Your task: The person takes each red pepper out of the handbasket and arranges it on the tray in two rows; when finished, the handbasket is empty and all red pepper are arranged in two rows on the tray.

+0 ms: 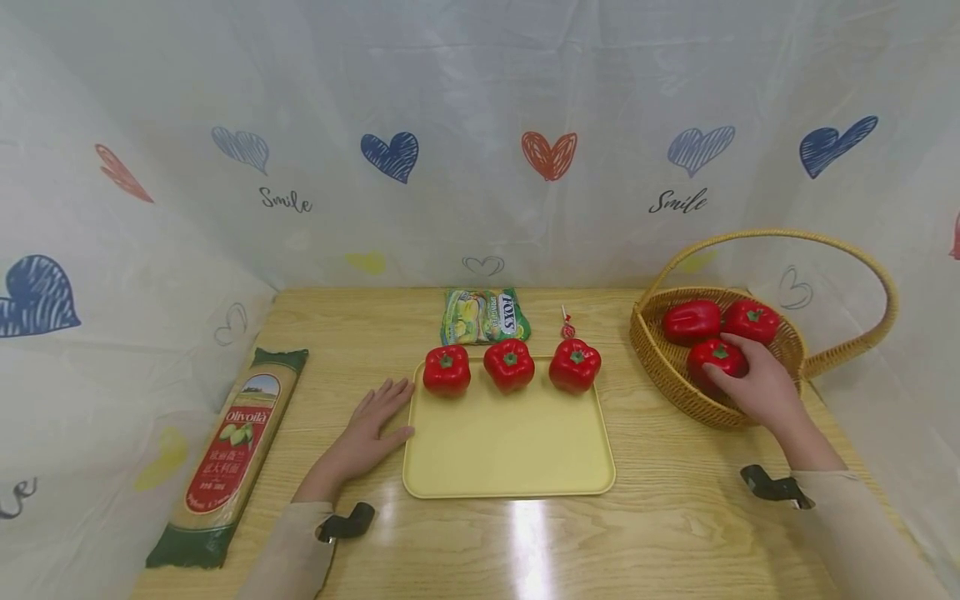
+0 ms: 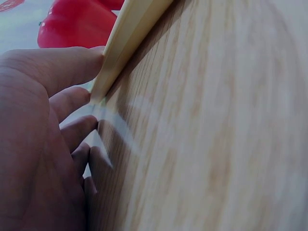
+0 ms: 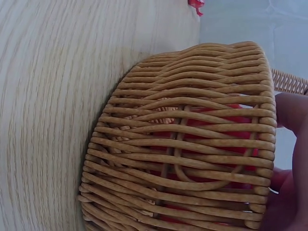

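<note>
My right hand reaches into a wicker basket, thumb and fingers around a red bell pepper with a green stem. Behind it in the basket lie another red bell pepper on its side and a third pepper. The basket wall hides most of this grip in the right wrist view. At the left edge of a yellow tray, my left hand rests with fingers extended, its thumb touching the rim. Three red bell peppers stand in a row along the tray's far side.
A green candy bag lies behind the tray, with a small red lollipop to its right. At the far left is a long spaghetti pack. The basket's tall handle arches up near the curtain.
</note>
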Demonstrator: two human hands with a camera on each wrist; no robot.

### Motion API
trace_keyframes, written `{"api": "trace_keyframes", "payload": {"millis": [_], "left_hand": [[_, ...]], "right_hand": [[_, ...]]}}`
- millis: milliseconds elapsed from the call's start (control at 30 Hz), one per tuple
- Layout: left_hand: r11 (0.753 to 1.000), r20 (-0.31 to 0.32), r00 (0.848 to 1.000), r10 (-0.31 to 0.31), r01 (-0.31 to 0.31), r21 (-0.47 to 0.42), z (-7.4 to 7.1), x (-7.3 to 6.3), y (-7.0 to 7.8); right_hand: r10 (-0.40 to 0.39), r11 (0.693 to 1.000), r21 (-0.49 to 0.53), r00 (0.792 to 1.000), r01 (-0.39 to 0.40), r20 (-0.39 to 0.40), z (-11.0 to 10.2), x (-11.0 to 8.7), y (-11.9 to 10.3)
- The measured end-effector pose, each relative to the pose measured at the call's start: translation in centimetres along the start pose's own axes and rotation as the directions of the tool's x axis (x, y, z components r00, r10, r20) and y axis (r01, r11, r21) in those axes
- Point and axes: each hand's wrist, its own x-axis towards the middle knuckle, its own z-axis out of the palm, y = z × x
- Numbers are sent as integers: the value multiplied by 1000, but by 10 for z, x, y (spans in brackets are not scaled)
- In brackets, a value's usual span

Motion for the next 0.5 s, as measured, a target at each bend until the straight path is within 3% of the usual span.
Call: {"api": "trace_keyframes", "payload": {"millis": [500], "left_hand": [[1000, -2, 1000, 4, -4, -1, 0, -1, -1]], "right_hand": [[-30, 999, 23, 999, 30, 11, 3, 1, 0]]}}
